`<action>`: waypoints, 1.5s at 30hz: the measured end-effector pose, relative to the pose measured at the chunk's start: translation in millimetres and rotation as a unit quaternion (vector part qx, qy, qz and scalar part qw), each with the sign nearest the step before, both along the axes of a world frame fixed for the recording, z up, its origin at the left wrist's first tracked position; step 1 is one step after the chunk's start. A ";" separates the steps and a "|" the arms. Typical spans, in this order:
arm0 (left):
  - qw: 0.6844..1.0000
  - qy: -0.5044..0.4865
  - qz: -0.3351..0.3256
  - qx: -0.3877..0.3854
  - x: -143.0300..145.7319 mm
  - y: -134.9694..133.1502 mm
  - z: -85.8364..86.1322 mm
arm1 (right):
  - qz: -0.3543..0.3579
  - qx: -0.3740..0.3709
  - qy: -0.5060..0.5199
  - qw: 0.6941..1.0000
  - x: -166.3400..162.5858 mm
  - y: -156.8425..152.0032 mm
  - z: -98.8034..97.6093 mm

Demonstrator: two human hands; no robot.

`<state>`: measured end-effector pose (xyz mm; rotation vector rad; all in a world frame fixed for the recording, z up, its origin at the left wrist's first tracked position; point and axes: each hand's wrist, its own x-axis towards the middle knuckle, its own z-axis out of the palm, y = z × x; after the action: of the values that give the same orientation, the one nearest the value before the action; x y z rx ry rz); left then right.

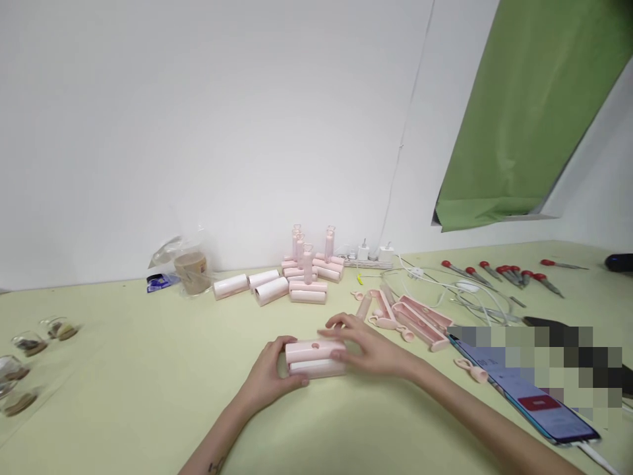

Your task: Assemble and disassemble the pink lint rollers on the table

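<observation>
Both my hands hold a pink lint-roller case resting on the pale green table. My left hand grips its left end with fingers curled around it. My right hand covers its right end, fingers wrapped over the top. The case has a round hole on its upper face and a white roll showing along its front. Loose pink handles and open pink case halves lie just right of my right hand.
A pile of finished pink rollers and white rolls sits behind. Red-handled screwdrivers, cables, a power strip, a phone, a bagged cup and small jars surround the work spot.
</observation>
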<state>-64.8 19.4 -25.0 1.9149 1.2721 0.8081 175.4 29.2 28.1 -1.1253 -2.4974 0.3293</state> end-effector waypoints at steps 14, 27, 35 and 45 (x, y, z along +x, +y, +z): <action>1.000 0.012 -0.006 0.010 2.2 -2.8 2.9 | -0.006 -0.023 -0.100 0.995 20.7 54.1 36.8; 1.000 0.009 -0.001 0.012 2.4 -2.6 0.8 | 0.129 0.118 -0.453 0.874 -73.3 9.3 80.0; 1.000 -0.009 0.027 0.006 8.4 -10.4 4.9 | 0.085 0.044 -0.482 0.871 -98.6 6.2 86.0; 0.992 0.079 0.084 0.049 25.5 -25.9 1.8 | 0.002 -0.205 -0.448 0.870 -108.4 38.2 77.0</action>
<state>-39.3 -6.5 -23.3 2.0020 1.5313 0.8295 66.9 67.4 105.1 -1.7470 -3.3281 0.4206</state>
